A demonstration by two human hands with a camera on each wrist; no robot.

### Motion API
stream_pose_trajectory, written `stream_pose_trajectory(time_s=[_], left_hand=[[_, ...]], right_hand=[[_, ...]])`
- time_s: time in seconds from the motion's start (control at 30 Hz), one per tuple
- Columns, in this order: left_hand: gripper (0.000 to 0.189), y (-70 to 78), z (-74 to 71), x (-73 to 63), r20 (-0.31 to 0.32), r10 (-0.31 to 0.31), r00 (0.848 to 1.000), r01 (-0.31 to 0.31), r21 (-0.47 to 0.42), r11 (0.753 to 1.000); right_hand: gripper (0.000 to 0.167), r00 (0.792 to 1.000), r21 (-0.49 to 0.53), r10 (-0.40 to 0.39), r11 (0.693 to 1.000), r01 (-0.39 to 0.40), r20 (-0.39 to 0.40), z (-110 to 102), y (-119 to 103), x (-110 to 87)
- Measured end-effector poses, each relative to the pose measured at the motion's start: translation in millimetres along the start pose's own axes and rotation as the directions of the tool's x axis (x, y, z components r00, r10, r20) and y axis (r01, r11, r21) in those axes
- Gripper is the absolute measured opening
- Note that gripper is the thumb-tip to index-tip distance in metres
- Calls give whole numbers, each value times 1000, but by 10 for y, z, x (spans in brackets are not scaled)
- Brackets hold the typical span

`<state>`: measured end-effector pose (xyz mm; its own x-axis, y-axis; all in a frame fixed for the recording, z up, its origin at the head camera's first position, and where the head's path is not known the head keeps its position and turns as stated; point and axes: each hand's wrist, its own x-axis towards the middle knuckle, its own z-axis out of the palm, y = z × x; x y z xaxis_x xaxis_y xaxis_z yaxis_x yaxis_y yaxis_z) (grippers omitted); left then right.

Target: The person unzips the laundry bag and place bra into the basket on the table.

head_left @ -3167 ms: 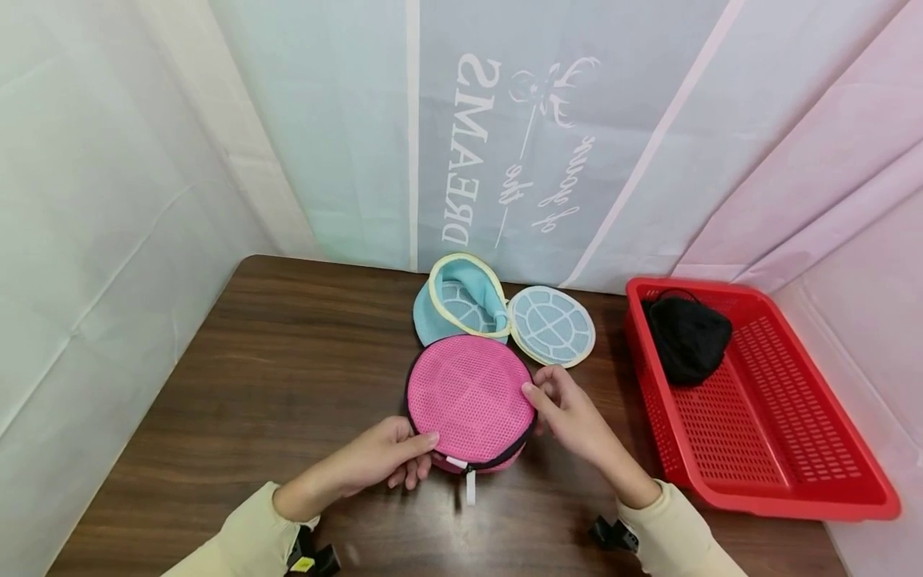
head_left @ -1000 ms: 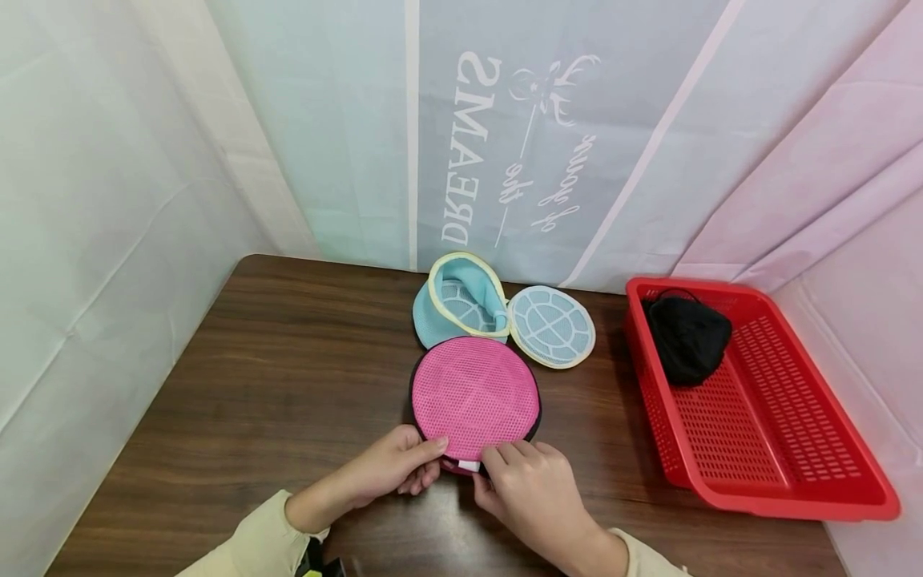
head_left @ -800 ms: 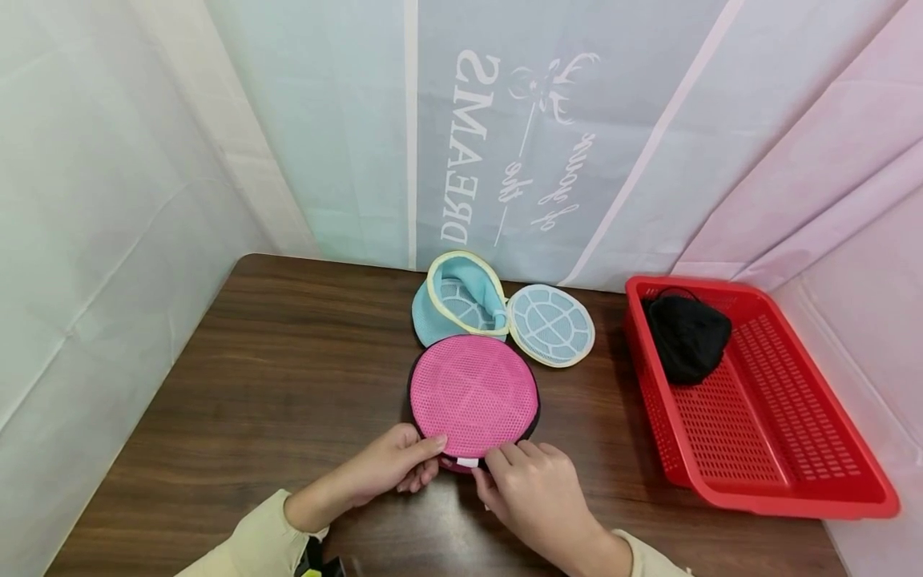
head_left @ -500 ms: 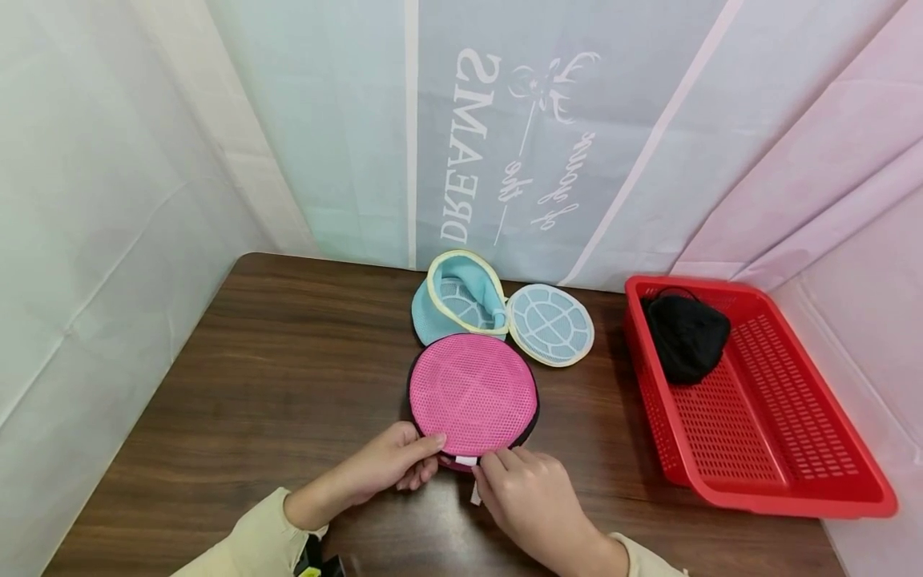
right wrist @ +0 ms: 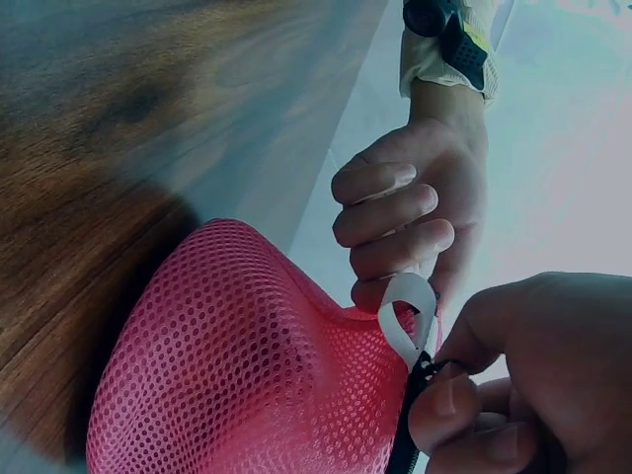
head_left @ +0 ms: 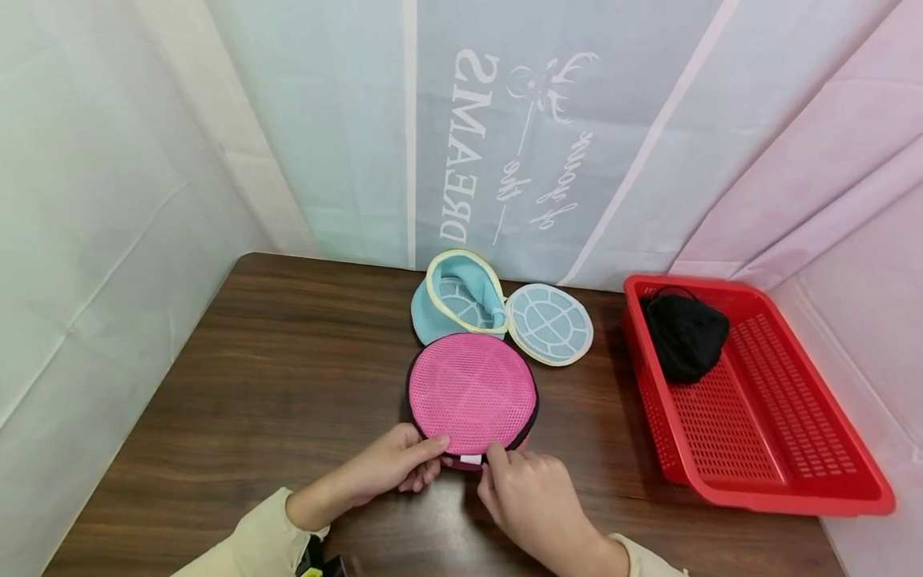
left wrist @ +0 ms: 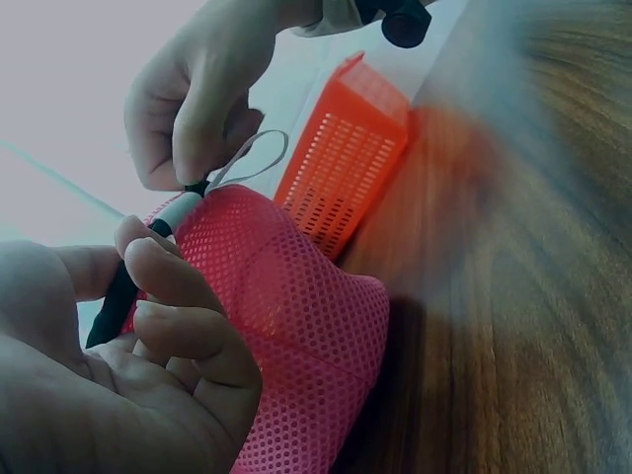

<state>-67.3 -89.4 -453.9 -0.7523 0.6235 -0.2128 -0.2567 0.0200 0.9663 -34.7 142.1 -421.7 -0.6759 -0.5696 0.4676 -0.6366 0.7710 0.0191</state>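
A round pink mesh laundry bag (head_left: pixel 472 393) with a black zipped rim stands on the table in the head view. My left hand (head_left: pixel 392 461) grips its front rim, thumb on top and fingers curled beneath. Just to the right, my right hand (head_left: pixel 534 497) pinches the black zipper (right wrist: pixel 405 425) at the rim. Between the hands sits a small white tag (head_left: pixel 471 459). A white ribbon loop (right wrist: pixel 405 316) stands out beside the right fingertips in the right wrist view. The bag's mesh side (left wrist: pixel 286 306) bulges down below the hands in the left wrist view.
Behind the pink bag is a light-blue mesh bag (head_left: pixel 430 316) with yellow trim, its round lid (head_left: pixel 550 324) folded open to the right. A red plastic basket (head_left: pixel 757 501) stands at the right, holding a black cloth item (head_left: pixel 685 336). A printed curtain (head_left: pixel 346 144) hangs behind the table.
My right hand has moved from the bag's right side to its front rim, then slightly rightward along it. The left hand stays on the rim, a little nearer the front.
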Motion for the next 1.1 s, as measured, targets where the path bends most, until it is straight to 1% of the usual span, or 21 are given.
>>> stream_pose_trajectory(time_s=[0.07,0.17,0.3,0.43,0.57,0.8,0.93,1.1], left_hand=[[46,2,0,-2,-5,2,1000,-2,2,1000],[45,4,2,-4,-7,0,1000,0,-5,1000],[40,2,20,1,-10,-6,1000,6,-26,1000],[33,6,57,10,-32,-21,999,20,-37,999],[34,11,90,20,-52,-29,998,28,-25,999],[41,-1,107,34,-76,-13,997,14,13,1000],[42,-13,124,38,-83,-17,996,18,5,1000],[39,-21,135,32,-82,-21,996,20,-9,1000]], right_hand=[[29,1000,-15,-7,1000,7,7,-6,7,-2],[32,1000,-3,-22,1000,22,18,-17,15,1],[28,999,34,-50,998,49,21,-24,23,9],[26,998,58,-63,996,62,17,-33,34,15],[25,998,76,-62,995,61,17,-43,40,20],[26,998,126,-54,991,52,13,-37,38,35],[29,999,146,-45,988,42,15,-35,46,46],[34,999,155,-37,987,34,17,-36,53,52]])
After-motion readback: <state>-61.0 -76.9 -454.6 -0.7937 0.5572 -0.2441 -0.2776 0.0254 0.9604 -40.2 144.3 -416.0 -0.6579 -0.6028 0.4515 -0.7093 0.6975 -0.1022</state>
